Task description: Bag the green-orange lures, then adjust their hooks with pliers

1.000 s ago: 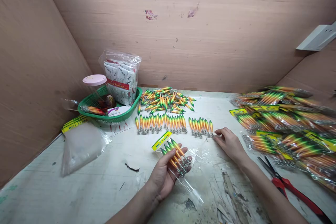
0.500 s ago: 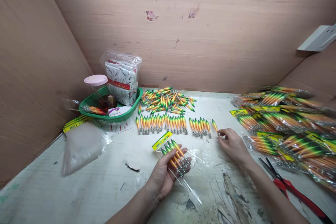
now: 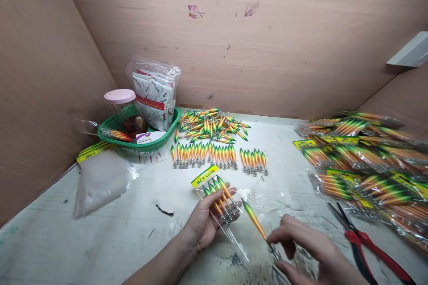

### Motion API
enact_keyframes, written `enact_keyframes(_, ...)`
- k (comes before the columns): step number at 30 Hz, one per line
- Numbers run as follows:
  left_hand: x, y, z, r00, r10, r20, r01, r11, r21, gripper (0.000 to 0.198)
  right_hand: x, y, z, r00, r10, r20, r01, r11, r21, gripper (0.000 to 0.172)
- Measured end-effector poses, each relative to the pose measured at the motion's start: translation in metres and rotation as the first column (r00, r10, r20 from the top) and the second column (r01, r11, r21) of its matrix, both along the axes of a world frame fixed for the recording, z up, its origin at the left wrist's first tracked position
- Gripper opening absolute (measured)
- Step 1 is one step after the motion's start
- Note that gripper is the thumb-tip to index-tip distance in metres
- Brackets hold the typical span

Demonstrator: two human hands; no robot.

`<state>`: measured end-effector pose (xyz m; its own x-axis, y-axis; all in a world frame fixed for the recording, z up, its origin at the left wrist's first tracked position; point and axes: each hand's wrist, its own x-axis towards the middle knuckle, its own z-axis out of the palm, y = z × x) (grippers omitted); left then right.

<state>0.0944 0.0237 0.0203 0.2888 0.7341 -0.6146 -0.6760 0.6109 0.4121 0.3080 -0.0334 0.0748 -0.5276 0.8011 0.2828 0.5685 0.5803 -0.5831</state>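
Note:
My left hand (image 3: 203, 222) grips a clear plastic bag (image 3: 219, 198) with a yellow header card, partly filled with green-and-orange lures. My right hand (image 3: 306, 247) pinches a single green-and-orange lure (image 3: 254, 219) by its hook end, its tip pointing towards the bag's open mouth. A tidy row of loose lures (image 3: 217, 156) lies farther back on the table, behind it a loose heap of lures (image 3: 210, 125).
Filled lure packs (image 3: 364, 160) are piled at the right. Red-handled scissors (image 3: 364, 242) lie by my right arm. A green basket (image 3: 140, 136) with a jar and a packet stands at the back left, beside a stack of empty bags (image 3: 100, 178). Brown board walls enclose the table.
My right hand has taken one lure from the right end of the row and brought it down towards the bag in my left hand. The left hand has stayed put.

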Motion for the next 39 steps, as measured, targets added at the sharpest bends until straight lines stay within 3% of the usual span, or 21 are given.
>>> enact_keyframes(4,0.003,-0.002,0.0,0.999,-0.006,-0.04,0.007,1.0,0.01,0.025,-0.018,0.012,-0.024,0.993,-0.105,0.049,0.088,0.961,0.263,0.024)
enact_keyframes(8,0.004,-0.002,-0.003,0.999,0.001,-0.038,0.0,1.0,0.022,0.022,-0.023,0.013,-0.037,0.985,-0.158,0.064,0.121,0.913,0.389,0.028)
enact_keyframes(14,0.002,0.0,-0.005,0.999,0.036,-0.015,-0.036,0.999,0.026,0.015,-0.028,0.011,-0.039,0.987,-0.157,-0.015,0.151,0.91,0.385,0.036)
enact_keyframes(17,0.002,-0.001,-0.004,0.999,0.028,-0.016,-0.027,0.999,0.032,0.015,-0.026,0.009,-0.037,0.979,-0.184,-0.09,0.204,0.92,0.336,0.026)
enact_keyframes(23,0.003,-0.003,-0.003,0.998,0.035,-0.058,-0.034,0.999,0.023,0.018,-0.024,0.007,-0.038,0.986,-0.168,0.003,0.159,0.935,0.316,0.015)
enact_keyframes(32,0.004,-0.006,0.001,0.996,-0.054,-0.071,0.061,0.993,0.098,0.022,-0.03,0.012,-0.039,0.972,-0.229,-0.047,0.23,0.902,0.365,0.01)
enact_keyframes(39,0.004,-0.006,-0.002,0.994,-0.057,-0.093,0.066,0.993,0.1,0.023,-0.036,0.015,-0.039,0.938,-0.307,-0.16,0.345,0.869,0.354,0.012)
